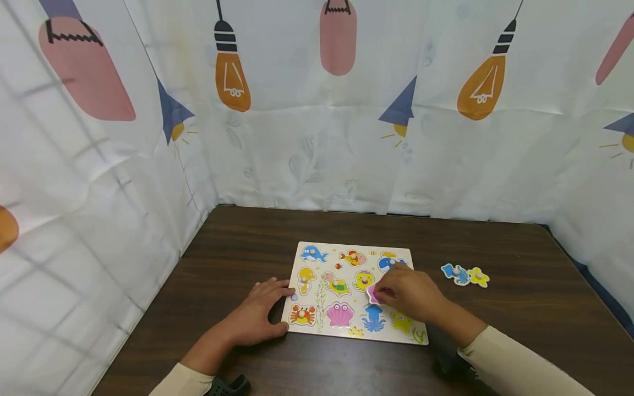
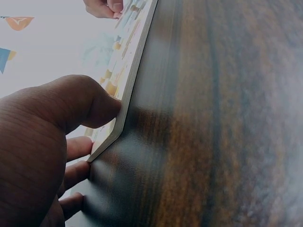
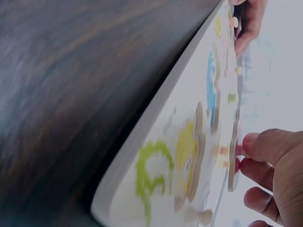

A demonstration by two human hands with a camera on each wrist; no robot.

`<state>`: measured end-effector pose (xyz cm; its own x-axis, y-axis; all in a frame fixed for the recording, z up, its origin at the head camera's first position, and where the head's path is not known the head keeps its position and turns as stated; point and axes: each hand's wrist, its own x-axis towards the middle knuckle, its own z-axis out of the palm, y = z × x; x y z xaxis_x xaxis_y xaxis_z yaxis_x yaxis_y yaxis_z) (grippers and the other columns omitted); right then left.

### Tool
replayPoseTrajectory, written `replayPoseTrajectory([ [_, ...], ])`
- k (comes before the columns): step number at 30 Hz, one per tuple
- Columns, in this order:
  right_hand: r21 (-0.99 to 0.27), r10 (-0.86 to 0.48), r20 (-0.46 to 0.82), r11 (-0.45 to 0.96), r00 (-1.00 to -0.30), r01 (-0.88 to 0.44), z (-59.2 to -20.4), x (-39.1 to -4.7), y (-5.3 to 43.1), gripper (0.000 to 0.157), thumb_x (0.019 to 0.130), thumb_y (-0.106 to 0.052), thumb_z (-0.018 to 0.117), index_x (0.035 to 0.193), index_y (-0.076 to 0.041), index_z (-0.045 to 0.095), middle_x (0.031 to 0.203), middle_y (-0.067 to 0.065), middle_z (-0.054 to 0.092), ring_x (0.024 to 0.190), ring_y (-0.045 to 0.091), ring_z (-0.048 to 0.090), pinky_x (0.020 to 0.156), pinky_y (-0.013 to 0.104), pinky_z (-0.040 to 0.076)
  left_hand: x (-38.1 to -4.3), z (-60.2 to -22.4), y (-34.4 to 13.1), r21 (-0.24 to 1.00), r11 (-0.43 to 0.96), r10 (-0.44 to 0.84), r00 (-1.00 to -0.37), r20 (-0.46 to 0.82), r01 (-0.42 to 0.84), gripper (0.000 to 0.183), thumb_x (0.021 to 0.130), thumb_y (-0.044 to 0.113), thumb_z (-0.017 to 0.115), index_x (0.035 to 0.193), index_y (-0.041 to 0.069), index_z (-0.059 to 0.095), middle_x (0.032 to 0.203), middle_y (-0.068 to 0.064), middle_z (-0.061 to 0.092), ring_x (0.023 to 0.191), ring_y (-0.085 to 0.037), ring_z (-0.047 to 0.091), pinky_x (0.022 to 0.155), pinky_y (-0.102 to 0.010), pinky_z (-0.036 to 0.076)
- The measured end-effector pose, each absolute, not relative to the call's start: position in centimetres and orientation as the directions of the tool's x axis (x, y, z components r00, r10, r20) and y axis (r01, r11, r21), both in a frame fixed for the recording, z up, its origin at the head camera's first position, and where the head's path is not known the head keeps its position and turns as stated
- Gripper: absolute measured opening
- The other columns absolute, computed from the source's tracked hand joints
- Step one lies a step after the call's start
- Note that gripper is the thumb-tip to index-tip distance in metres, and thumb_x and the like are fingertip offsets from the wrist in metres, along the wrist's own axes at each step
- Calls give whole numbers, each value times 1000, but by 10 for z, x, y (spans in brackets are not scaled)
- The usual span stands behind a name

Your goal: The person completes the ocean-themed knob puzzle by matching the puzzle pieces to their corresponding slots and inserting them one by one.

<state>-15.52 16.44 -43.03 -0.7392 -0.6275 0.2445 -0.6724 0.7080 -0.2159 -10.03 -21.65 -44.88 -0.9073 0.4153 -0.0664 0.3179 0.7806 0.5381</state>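
A white sea-animal puzzle board (image 1: 386, 336) lies flat on the table. My left hand (image 1: 258, 314) rests at its left edge, fingers spread; in the left wrist view the thumb (image 2: 94, 101) presses the edge near a corner. Over the board's right part, my right hand (image 1: 413, 294) pinches a pink puzzle piece (image 1: 372, 296) by its knob. In the right wrist view that piece (image 3: 232, 161) stands on edge, close over the board. Knobbed pieces such as an orange crab (image 1: 302, 315) and a yellow octopus (image 1: 364, 280) sit in the board. Fingers partly cover a blue whale (image 1: 388, 263).
Right of the board, loose blue pieces (image 1: 460, 275) and a yellow star piece (image 1: 478, 277) lie together on the dark wooden table (image 1: 257, 231). A printed white curtain (image 1: 297, 137) hangs behind and to the left. Dark objects (image 1: 233, 386) show by both wrists.
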Motion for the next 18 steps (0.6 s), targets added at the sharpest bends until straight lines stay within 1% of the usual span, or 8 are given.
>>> replayPoseTrajectory([
  [5,-239,-628,220,708,-747,-665,-430,-153,155,8,86,-32,84,94,-30,81,91,-22,69,92,2,55,66,22,50,-101,-450,-217,536,779,419,-906,-59,325,67,85,32,78,146,15,55,157,-8,43,150,-40,26,119,-65,14],
  [11,-249,-637,217,697,-740,-672,-429,-150,145,8,87,-32,84,94,-29,81,91,-21,69,92,2,55,70,23,52,-101,-450,-217,536,780,416,-907,-58,324,68,85,32,79,146,16,55,157,-7,43,150,-39,26,119,-65,14],
  [18,-273,-645,205,685,-736,-676,-429,-146,135,10,86,-33,84,95,-29,81,92,-20,69,94,3,57,71,25,53,-101,-449,-217,536,777,420,-906,-53,329,67,85,31,79,146,16,55,156,-8,43,150,-40,27,119,-66,15],
])
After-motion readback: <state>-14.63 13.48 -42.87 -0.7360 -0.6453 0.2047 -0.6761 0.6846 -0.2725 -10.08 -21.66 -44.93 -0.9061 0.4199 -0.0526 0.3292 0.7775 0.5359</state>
